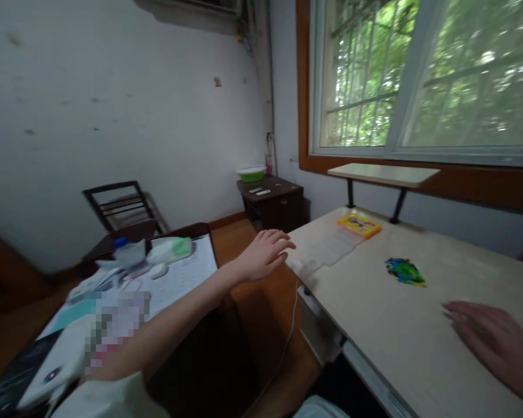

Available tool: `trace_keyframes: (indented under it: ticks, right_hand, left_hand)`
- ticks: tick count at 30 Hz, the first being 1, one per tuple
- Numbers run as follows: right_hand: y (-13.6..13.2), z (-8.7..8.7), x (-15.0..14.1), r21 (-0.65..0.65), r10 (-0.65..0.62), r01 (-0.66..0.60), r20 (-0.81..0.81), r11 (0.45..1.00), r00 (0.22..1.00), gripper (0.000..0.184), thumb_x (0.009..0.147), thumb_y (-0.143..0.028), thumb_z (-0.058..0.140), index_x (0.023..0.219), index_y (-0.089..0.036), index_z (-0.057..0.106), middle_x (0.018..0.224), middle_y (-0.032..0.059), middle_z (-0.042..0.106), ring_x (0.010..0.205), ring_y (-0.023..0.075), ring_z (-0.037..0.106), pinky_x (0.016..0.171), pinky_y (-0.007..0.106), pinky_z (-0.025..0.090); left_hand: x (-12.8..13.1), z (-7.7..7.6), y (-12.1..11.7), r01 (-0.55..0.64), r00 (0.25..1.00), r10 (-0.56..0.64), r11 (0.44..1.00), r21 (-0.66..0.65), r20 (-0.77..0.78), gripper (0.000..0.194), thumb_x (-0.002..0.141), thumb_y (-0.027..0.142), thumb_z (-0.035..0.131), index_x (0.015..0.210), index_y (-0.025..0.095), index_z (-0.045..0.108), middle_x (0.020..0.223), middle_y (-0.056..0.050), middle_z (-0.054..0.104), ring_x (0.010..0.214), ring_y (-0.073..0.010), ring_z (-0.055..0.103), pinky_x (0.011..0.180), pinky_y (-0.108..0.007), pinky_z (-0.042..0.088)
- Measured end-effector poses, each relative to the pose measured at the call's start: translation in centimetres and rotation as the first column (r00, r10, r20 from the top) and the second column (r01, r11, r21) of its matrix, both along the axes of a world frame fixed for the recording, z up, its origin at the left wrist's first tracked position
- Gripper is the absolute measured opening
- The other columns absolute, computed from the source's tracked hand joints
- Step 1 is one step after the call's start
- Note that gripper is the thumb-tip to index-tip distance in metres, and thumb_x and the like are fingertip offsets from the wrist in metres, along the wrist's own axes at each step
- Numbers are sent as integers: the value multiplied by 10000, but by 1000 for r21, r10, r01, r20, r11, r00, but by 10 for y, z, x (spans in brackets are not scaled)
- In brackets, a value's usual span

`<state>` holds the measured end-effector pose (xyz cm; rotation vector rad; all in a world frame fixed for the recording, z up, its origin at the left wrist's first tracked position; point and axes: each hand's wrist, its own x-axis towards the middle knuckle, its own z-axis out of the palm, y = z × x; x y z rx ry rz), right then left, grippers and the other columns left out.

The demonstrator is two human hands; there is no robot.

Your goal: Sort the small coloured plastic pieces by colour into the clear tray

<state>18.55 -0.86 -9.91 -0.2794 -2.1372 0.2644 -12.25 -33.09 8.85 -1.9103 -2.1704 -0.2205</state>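
Observation:
My left hand (268, 253) is held out in the air near the left edge of a pale desk (375, 325), fingers stretched and nothing in them. Close to it on the desk lies a clear plastic sheet or bag (331, 248). A yellow box (359, 225) with a printed lid touches the far end of that plastic. My right hand (494, 339), slightly blurred, is low over the right part of the desk with its fingers extended and holds nothing I can see. Between the hands sits a small heap of blue, green and yellow pieces (405, 271), too small to make out singly.
A raised shelf (383, 173) stands at the desk's back, under a barred window. To the left, a cluttered table holds papers (185, 270), plastic bags and a white device (61, 363). Beyond are a dark chair (117, 203) and a cabinet (272, 203) bearing a green basin (251, 174).

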Motion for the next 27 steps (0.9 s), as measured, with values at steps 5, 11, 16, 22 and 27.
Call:
trace_keyframes:
  ticks: [5, 11, 16, 22, 27]
  right_hand:
    - [-6, 10, 3, 28, -74, 70, 172, 997, 982, 171, 844, -322, 471, 967, -285, 583, 934, 55, 646, 899, 236, 593, 834, 448, 451]
    - [-15, 21, -2, 12, -162, 163, 178, 987, 971, 181, 865, -234, 426, 961, -222, 578, 932, 62, 635, 900, 207, 570, 827, 407, 442]
    - [-11, 23, -1, -45, -261, 268, 122, 962, 958, 160, 851, -202, 447, 939, -209, 580, 911, 62, 630, 897, 213, 550, 827, 395, 427]
    - [-8, 22, -3, -72, -264, 273, 116, 959, 957, 153, 835, -177, 470, 931, -202, 586, 898, 55, 627, 885, 206, 545, 808, 370, 430]
    - [-8, 22, -3, -81, -249, 257, 99, 963, 963, 159, 835, -178, 469, 932, -204, 592, 898, 58, 631, 881, 210, 548, 801, 380, 433]
  left_hand:
    - [24, -22, 110, 324, 946, -323, 945, -45, 33, 286, 849, 234, 366, 1067, 207, 550, 1118, -81, 527, 1084, -211, 437, 945, -393, 330]
    - [80, -93, 211, 491, 869, -484, 869, -64, 105, 322, 785, 233, 470, 1102, 212, 522, 1112, -89, 529, 1061, -230, 460, 905, -393, 366]
    - [115, -131, 276, 317, 931, -328, 944, 89, 162, 419, 791, 385, 490, 1169, 206, 474, 1197, -144, 463, 1135, -291, 394, 913, -459, 322]
    - [121, -147, 310, 147, 975, -149, 989, 22, 167, 386, 794, 484, 454, 1064, 217, 527, 1114, -124, 511, 1087, -296, 432, 867, -469, 339]
    - [120, -153, 311, 88, 990, -90, 996, 28, 112, 315, 852, 430, 366, 1007, 224, 546, 1026, -81, 556, 998, -237, 491, 811, -372, 386]
